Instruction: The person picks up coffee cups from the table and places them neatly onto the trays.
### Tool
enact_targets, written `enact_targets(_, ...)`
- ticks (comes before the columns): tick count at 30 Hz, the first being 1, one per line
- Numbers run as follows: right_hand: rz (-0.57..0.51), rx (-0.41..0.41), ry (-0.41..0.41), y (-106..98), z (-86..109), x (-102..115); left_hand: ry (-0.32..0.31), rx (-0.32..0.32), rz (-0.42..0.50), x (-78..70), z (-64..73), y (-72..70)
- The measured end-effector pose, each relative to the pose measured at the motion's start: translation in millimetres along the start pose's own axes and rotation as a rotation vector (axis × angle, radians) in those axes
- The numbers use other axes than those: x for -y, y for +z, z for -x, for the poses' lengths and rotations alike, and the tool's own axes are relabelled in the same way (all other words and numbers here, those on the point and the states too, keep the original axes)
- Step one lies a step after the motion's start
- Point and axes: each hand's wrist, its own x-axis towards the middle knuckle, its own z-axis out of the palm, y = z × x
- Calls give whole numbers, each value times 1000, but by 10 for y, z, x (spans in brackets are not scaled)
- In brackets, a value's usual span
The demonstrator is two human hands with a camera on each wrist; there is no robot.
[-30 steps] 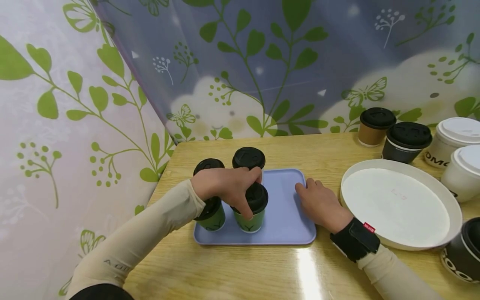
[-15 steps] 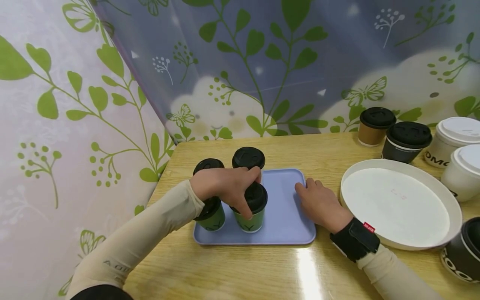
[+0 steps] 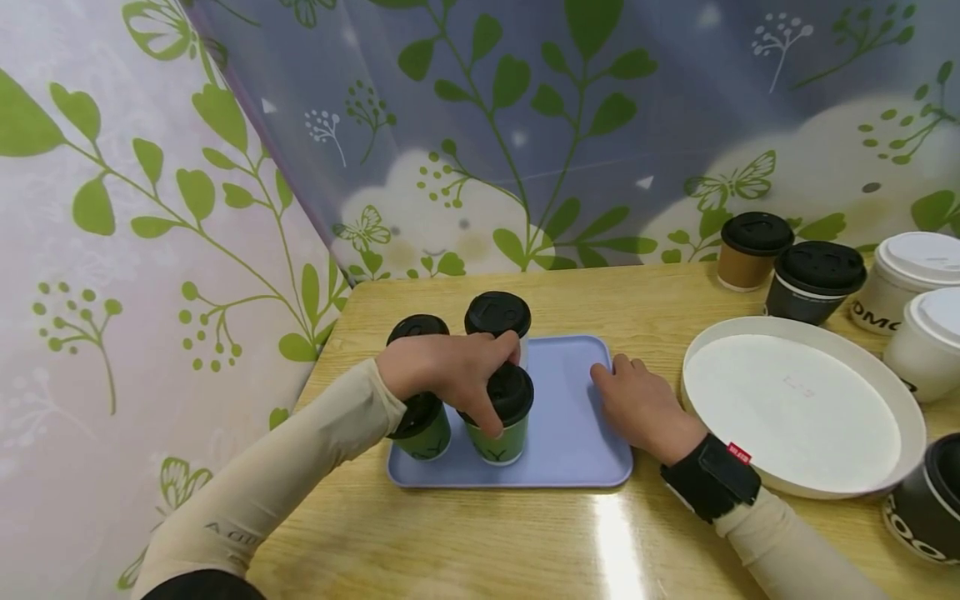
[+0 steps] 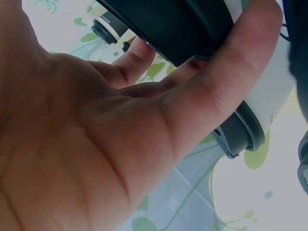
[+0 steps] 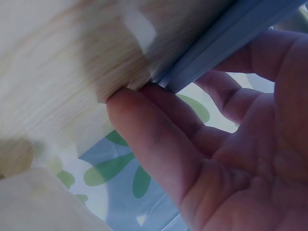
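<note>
In the head view my left hand (image 3: 453,371) grips a green paper coffee cup (image 3: 501,442) around its black lid, thumb at the front. The left wrist view shows that lid (image 4: 187,24) between thumb and fingers. The cup stands upright on a lilac tray (image 3: 570,433). Left of it is another green cup (image 3: 429,439), partly behind my wrist. Two more black-lidded cups stand behind, one left (image 3: 417,325) and one right (image 3: 498,313). My right hand (image 3: 641,408) holds the tray's right edge, with fingers at its rim (image 5: 226,43) in the right wrist view.
A round white tray (image 3: 795,417) lies to the right of my right hand. Beyond it stand a brown cup (image 3: 742,267), a black cup (image 3: 798,300) and white cups (image 3: 926,358). A dark cup (image 3: 915,508) is at the right edge. Patterned curtains (image 3: 450,100) border the table.
Both hands keep their places, left on the green cup and right at the tray edge. The left hand and cup shift very slightly leftward; the camera view moves a little.
</note>
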Motion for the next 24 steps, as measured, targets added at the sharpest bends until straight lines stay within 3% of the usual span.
enact_targets(24, -2, 7, 8, -2, -1, 12, -32, -27, 3, 40, -38, -8)
